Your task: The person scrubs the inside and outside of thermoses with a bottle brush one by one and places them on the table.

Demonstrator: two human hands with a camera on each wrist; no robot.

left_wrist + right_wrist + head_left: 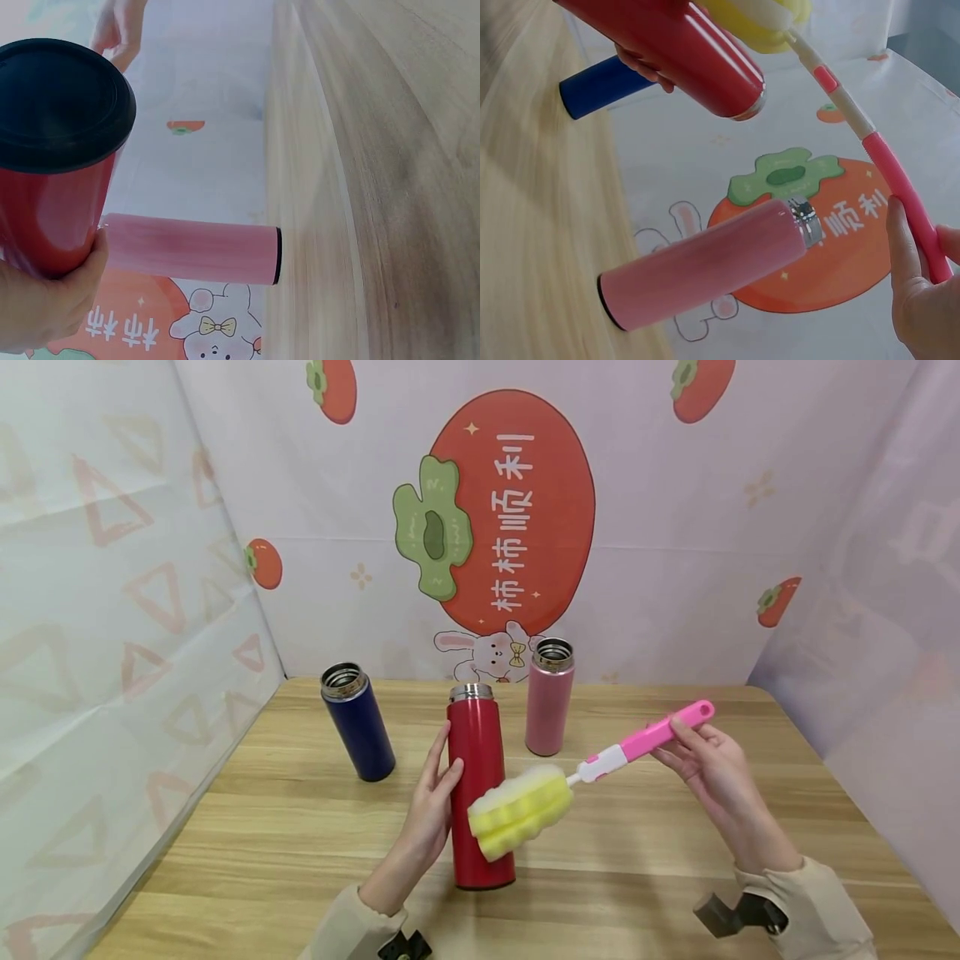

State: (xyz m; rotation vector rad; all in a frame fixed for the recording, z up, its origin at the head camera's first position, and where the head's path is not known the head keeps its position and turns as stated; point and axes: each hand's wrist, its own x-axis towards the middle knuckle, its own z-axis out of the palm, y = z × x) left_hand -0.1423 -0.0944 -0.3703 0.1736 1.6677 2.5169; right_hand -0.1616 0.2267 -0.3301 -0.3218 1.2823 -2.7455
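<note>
red bottle (480,785) upright on table (300,827), mid-front | our left hand (435,806) wraps its side, right hand (708,760) pinches brush (592,772) handle, hands apart | sponge beside the body, below the mouth: we judge we lift and centre it before pushing in

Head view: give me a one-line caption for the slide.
Left hand grips a red bottle while right hand holds a sponge brush beside it.

A light wooden table (675,877) stands enclosed by pale printed sheets, the back wall (675,527) showing a big red persimmon (525,510) with white characters and a small rabbit (491,653).
</note>
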